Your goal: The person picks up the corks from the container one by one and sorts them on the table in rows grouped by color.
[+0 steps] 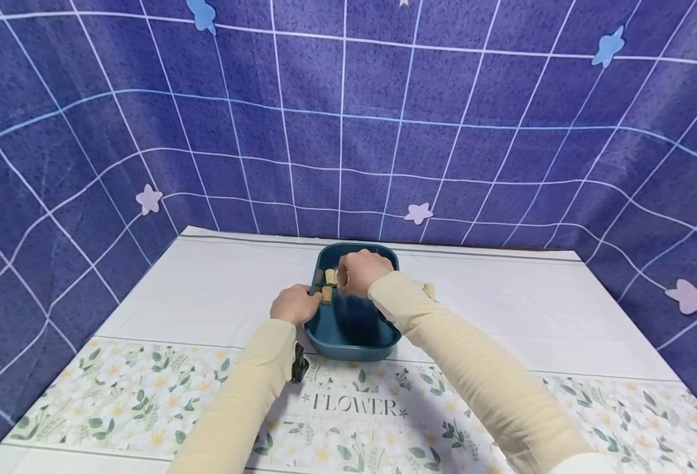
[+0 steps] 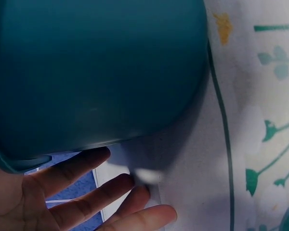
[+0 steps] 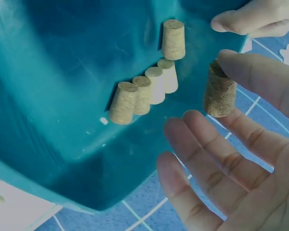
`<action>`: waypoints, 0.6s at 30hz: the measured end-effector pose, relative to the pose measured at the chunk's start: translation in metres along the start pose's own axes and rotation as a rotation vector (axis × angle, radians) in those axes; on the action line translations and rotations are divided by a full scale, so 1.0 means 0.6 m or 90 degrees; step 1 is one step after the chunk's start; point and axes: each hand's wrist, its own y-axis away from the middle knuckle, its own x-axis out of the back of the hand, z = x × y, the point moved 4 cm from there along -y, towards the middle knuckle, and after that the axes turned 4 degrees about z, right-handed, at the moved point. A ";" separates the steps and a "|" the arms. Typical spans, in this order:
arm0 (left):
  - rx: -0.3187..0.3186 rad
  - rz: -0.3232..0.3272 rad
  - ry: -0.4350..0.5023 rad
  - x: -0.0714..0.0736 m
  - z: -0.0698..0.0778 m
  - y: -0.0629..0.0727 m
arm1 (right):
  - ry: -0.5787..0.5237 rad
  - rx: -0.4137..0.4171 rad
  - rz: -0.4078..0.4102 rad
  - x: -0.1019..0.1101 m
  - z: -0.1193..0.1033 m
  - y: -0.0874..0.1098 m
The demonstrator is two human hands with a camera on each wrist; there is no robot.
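A deep teal plastic tub stands on the tablecloth. My left hand holds its left side, thumb over the rim and fingers against the outer wall. Over the tub's far part, my right hand pinches a tapered cork between thumb and forefinger; the other fingers are spread. Below it, several corks stand in a row along the tub's far end. One more cork stands apart from them, near my left thumb. My right hand partly hides the row in the head view.
Another cork is on the table right of the tub, partly behind my right sleeve. A white tablecloth with a floral band covers the table. A blue gridded curtain hangs behind and along both sides.
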 end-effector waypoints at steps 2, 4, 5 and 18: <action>0.003 -0.001 0.001 0.000 0.000 0.000 | 0.002 0.006 0.002 0.006 0.000 0.004; 0.005 0.000 -0.001 0.001 0.000 0.000 | 0.007 0.010 0.001 0.011 0.000 0.007; 0.006 0.000 -0.001 0.001 0.001 0.000 | 0.010 0.011 0.001 0.013 0.000 0.009; 0.007 0.004 -0.009 -0.005 -0.003 -0.007 | 0.015 0.037 0.008 0.039 0.021 0.033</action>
